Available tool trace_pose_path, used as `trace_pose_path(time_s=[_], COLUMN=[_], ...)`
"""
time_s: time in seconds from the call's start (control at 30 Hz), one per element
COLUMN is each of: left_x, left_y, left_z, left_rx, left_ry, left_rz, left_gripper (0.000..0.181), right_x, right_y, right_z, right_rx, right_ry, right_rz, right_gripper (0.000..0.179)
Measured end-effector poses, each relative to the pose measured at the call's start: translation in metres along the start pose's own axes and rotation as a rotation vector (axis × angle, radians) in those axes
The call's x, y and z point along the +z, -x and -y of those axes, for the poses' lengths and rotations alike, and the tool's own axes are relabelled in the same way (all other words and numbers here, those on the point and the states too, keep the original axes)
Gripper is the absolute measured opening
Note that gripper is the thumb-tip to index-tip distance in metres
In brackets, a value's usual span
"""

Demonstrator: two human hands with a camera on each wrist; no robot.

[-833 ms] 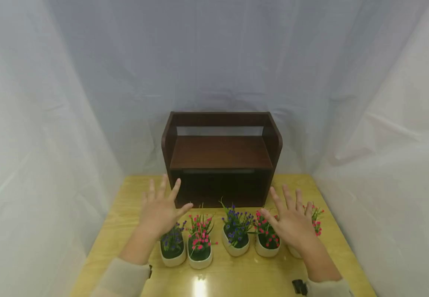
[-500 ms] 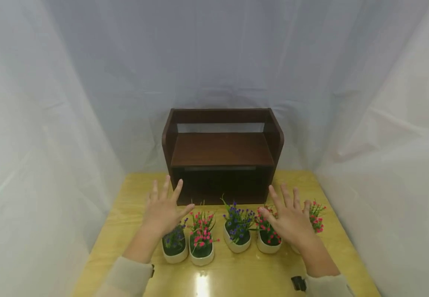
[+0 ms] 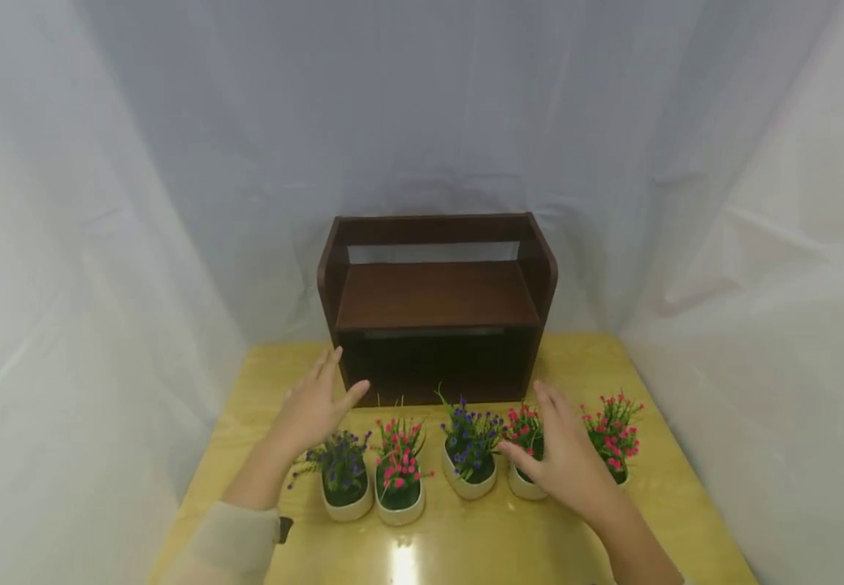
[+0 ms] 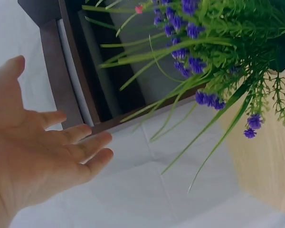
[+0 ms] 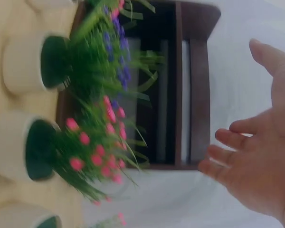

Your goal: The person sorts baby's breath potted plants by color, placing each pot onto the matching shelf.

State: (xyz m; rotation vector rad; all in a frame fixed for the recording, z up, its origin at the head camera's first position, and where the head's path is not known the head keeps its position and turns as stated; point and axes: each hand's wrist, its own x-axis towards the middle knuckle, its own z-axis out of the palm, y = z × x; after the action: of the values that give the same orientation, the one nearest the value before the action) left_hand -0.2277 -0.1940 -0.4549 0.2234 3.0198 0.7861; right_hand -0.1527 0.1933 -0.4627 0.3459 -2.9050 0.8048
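Note:
Several white pots of artificial flowers stand in a row on the table. My left hand (image 3: 312,410) hovers over the leftmost purple-flowered pot (image 3: 347,475), thumb apart from the fingers and holding nothing. In the left wrist view that purple plant (image 4: 194,52) shows beyond my palm. My right hand (image 3: 568,455) is above the right part of the row, between a pink-flowered pot (image 3: 526,485) and the rightmost pink-flowered pot (image 3: 615,435), partly covering the former. It holds nothing either. Another pink pot (image 3: 399,479) and a purple pot (image 3: 469,455) sit between the hands.
A dark brown wooden shelf unit (image 3: 436,296) stands at the back of the table (image 3: 480,540), with a bare upper board and a dark front below. Pale cloth (image 3: 422,106) hangs behind it and along both sides.
Both hands have turned from palms down with spread fingers to a more sideways pose, fingers closer together. More of the leftmost and rightmost pots now shows.

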Motion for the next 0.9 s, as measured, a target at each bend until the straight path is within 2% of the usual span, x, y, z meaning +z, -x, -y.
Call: trace_pose_path(time_s=[0.17,0.3,0.47,0.63,0.73,0.9], left_x=[-0.011,-0.020,-0.025,-0.024,-0.023,-0.024], left_y=[-0.017,-0.035,-0.058,-0.081,-0.091,-0.102], left_z=[0.012,0.021,0.027,0.030,0.030,0.028], left_rx=[-0.074,-0.124,-0.153,-0.166,-0.164,-0.218], left_ry=[0.149,0.286,0.484,0.628,0.657,0.614], left_rz=[0.042,0.070,0.099,0.081,0.059,0.036], left_gripper=[0.113,0.114,0.107,0.102,0.096,0.099], right_x=[0.017,0.041,0.073,0.099,0.110,0.125], right_y=[0.024,0.041,0.055,0.057,0.056,0.053], right_z=[0.015,0.019,0.011,-0.004,-0.011,-0.020], right_rx=[0.044,0.051,0.050,0.108,0.141,0.184], right_ry=[-0.180,-0.288,-0.413,-0.491,-0.487,-0.432], right_rz=[0.050,0.072,0.169,0.235,0.223,0.162], right_gripper=[0.095,0.081,0.074,0.076,0.079,0.086])
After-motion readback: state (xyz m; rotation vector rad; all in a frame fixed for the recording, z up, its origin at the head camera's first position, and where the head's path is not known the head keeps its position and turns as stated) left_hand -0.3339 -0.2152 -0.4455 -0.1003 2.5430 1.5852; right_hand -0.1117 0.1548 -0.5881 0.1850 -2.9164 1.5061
